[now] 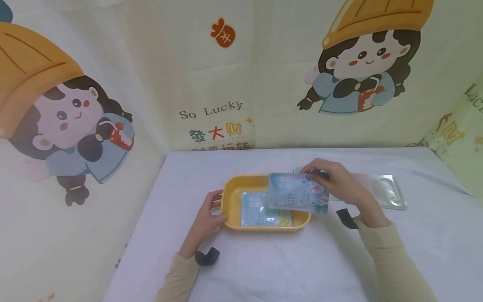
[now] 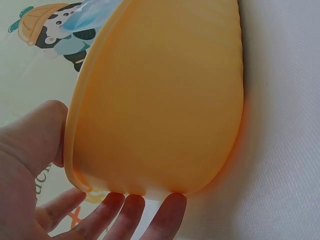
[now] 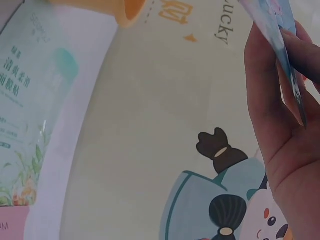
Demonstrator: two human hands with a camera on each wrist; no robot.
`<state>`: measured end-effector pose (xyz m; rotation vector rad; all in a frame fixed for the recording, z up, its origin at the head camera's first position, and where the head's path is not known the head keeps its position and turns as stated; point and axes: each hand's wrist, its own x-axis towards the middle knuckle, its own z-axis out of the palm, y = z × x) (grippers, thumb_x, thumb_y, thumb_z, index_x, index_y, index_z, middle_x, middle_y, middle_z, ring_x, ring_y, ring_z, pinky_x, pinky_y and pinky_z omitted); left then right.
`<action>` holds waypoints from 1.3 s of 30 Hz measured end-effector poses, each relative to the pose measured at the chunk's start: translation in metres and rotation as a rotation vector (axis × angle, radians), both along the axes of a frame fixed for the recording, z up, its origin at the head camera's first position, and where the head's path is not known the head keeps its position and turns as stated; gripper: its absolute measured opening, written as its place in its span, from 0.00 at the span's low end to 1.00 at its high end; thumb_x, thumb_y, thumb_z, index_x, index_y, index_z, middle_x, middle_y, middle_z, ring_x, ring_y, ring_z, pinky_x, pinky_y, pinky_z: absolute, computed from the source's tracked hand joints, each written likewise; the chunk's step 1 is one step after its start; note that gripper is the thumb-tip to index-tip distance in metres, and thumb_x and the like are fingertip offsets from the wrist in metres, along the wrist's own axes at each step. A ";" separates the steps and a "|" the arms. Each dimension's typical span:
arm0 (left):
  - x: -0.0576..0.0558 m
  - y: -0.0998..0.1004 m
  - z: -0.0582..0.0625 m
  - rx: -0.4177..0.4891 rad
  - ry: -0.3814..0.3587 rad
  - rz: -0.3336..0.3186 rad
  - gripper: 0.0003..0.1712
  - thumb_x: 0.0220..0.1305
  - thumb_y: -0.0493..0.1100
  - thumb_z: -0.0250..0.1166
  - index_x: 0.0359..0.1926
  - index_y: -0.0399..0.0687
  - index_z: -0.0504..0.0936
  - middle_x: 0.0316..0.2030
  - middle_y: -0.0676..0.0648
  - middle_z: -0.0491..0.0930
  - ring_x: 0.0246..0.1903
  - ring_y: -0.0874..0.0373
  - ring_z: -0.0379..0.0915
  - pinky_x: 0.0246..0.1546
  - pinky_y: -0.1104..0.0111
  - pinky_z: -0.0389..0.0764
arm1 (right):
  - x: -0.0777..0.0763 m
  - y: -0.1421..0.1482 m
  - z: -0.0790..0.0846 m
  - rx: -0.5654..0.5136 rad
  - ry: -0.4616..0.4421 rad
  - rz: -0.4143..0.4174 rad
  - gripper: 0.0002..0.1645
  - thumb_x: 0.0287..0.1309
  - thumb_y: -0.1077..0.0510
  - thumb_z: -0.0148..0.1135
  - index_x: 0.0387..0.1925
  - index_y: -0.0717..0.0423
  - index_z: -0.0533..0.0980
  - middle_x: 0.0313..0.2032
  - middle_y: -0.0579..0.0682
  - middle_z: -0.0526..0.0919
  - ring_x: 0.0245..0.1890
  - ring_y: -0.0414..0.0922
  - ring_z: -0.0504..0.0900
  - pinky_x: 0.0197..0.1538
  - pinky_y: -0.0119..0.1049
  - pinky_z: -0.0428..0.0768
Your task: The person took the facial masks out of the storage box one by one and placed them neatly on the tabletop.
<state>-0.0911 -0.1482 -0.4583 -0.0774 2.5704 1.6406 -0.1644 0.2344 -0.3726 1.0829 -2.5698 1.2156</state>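
My left hand (image 1: 205, 216) holds the left end of a yellow plastic tray (image 1: 234, 227). In the left wrist view its thumb lies along the rim, with the fingers against the outer wall. Inside the tray lies a light-blue sheet mask packet (image 1: 254, 209), with a yellow-green patch at its lower right. Above the tray's right part, my right hand (image 1: 341, 182) pinches a blue sheet mask packet (image 1: 292, 193) with pink flowers by its right end. This packet hides part of the one in the tray. The right wrist view shows the pinched packet (image 3: 274, 30) nearly edge-on between thumb and fingers.
Behind the right hand, on the white-covered table (image 1: 286, 264), lie more packets: a silver-ended one (image 1: 388, 191), a pink one (image 1: 360, 180) and a green sheet mask packet (image 3: 35, 115). A printed cartoon cloth (image 1: 279, 130) walls the back and sides.
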 end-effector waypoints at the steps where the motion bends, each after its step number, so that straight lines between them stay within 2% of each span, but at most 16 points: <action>1: 0.000 0.000 0.000 -0.004 -0.001 0.003 0.38 0.55 0.36 0.63 0.67 0.59 0.65 0.65 0.48 0.69 0.63 0.48 0.69 0.52 0.56 0.83 | 0.000 0.002 0.000 0.002 0.000 -0.004 0.18 0.57 0.72 0.64 0.46 0.51 0.81 0.43 0.45 0.85 0.38 0.43 0.80 0.40 0.25 0.80; 15: -0.001 0.003 -0.001 -0.002 0.017 0.007 0.38 0.54 0.36 0.64 0.67 0.59 0.65 0.65 0.47 0.70 0.62 0.47 0.70 0.51 0.55 0.83 | -0.007 0.025 -0.002 0.025 0.087 -0.071 0.19 0.55 0.74 0.64 0.44 0.51 0.81 0.41 0.46 0.85 0.35 0.39 0.79 0.38 0.21 0.78; 25: -0.001 0.005 0.000 0.000 0.003 0.017 0.39 0.54 0.36 0.63 0.68 0.59 0.65 0.65 0.48 0.70 0.63 0.47 0.69 0.52 0.54 0.83 | -0.008 0.041 -0.001 0.057 0.075 -0.146 0.19 0.55 0.74 0.64 0.44 0.51 0.82 0.40 0.45 0.85 0.35 0.37 0.77 0.39 0.19 0.76; 39: 0.004 0.007 0.000 -0.028 0.005 0.028 0.39 0.55 0.37 0.63 0.68 0.58 0.64 0.65 0.48 0.69 0.63 0.47 0.69 0.56 0.52 0.80 | -0.005 0.062 0.002 0.080 0.103 -0.188 0.18 0.55 0.73 0.65 0.45 0.54 0.82 0.41 0.50 0.85 0.36 0.33 0.75 0.40 0.15 0.72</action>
